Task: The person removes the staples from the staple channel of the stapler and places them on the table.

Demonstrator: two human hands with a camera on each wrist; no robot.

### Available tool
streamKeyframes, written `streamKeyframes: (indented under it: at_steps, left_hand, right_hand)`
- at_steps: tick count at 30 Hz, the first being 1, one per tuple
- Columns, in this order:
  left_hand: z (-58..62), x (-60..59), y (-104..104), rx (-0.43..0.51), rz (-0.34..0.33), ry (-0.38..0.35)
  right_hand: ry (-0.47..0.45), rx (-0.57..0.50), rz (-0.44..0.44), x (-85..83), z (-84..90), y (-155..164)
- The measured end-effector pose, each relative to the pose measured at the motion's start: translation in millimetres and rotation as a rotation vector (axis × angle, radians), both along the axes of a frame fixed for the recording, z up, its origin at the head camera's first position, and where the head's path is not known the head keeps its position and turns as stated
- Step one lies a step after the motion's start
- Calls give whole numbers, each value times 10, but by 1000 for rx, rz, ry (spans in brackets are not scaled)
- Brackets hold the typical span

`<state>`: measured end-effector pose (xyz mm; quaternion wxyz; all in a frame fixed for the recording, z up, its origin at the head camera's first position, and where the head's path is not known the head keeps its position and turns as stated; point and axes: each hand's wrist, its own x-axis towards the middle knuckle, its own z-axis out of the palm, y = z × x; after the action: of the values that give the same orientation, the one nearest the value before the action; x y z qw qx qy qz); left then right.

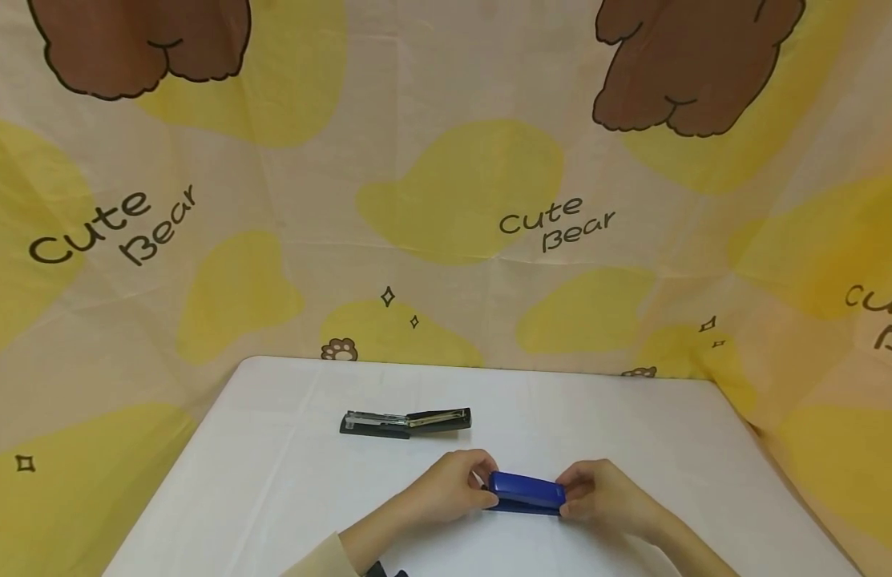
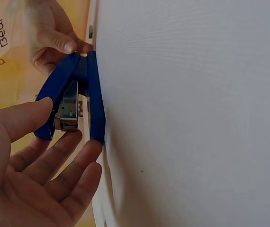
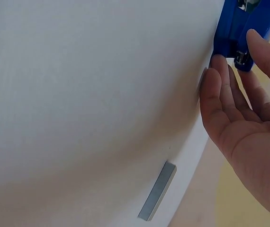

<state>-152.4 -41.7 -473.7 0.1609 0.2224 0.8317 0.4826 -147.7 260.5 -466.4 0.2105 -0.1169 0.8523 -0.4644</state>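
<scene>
A blue stapler [image 1: 528, 488] is held low over the white table, lengthwise between the two hands. The left hand [image 1: 456, 489] grips its front end, thumb on one side and fingers on the other. In the left wrist view the blue stapler [image 2: 96, 94] has its top arm raised from the base, with the metal staple magazine [image 2: 68, 106] showing between them. The right hand [image 1: 604, 497] pinches the hinge end; the right wrist view shows its thumb on the upper arm and fingertips by the base of the blue stapler [image 3: 232, 28].
Behind the hands a black stapler [image 1: 405, 421] lies folded wide open on the white table [image 1: 294, 457]. A strip of staples [image 3: 157, 190] lies on the table by the right hand. A patterned cloth [image 1: 446, 192] hangs behind the table. Dark objects [image 1: 386, 570] show at the bottom edge.
</scene>
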Motion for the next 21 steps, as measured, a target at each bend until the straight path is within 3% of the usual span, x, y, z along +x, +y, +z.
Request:
streamKeyframes:
  at_steps: [21]
  left_hand:
    - [20,255,-356,19,-22,-96]
  right_hand:
    - [-21,-65,103,211,-53,-263]
